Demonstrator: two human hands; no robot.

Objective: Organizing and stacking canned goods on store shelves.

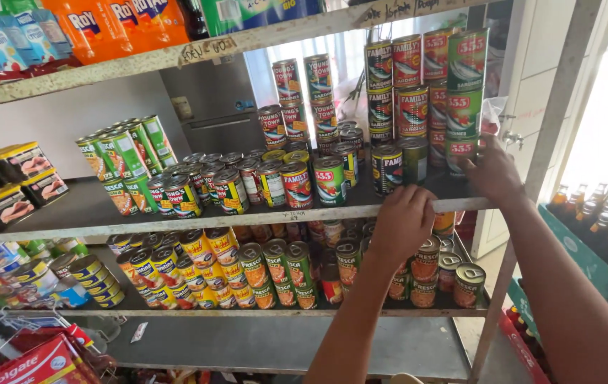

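A big grey shelf (176, 213) holds many food cans. A tall stack of cans (424, 85) stands at its right end. Short cans (268, 181) sit in rows in the middle. The left hand (402, 222) rests on the front edge of the shelf, just below a green-topped can (413, 160). Its grip is curled over the edge, pinching nothing. The right hand (492, 174) touches the bottom green can (462, 151) of the stack. I cannot tell if its grip is pressed around it.
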